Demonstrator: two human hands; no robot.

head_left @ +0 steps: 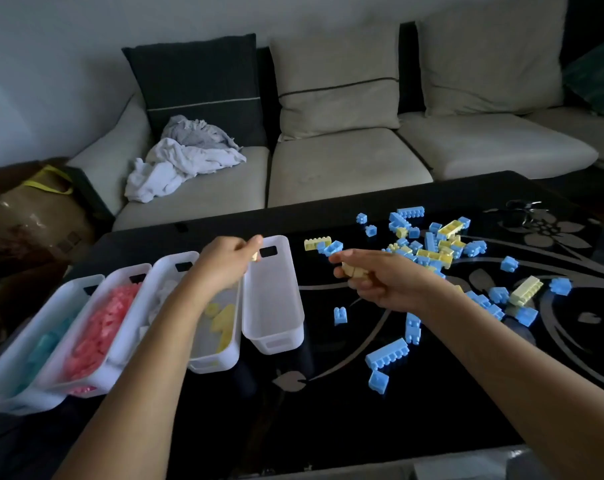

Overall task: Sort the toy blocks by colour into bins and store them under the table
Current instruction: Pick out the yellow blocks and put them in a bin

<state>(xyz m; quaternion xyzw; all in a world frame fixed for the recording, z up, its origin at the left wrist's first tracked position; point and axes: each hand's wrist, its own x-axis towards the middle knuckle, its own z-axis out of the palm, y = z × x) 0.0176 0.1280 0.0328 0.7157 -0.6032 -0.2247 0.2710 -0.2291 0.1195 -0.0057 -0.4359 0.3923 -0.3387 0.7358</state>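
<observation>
Hands both clamped on yellow pieces: left hand at the bin row, right hand over the desk.

We found the left hand pinching a small yellow block over the far end of the yellow bin, close to its border with the empty bin. The yellow bin's long axis ran away from the person, and the drop lay just below. The right hand was curled round a yellow cluster, the empty bin standing between it and the yellow bin, so the left was nearer. Loose blocks, blue and yellow, lay on the desk right of both hands.
</observation>
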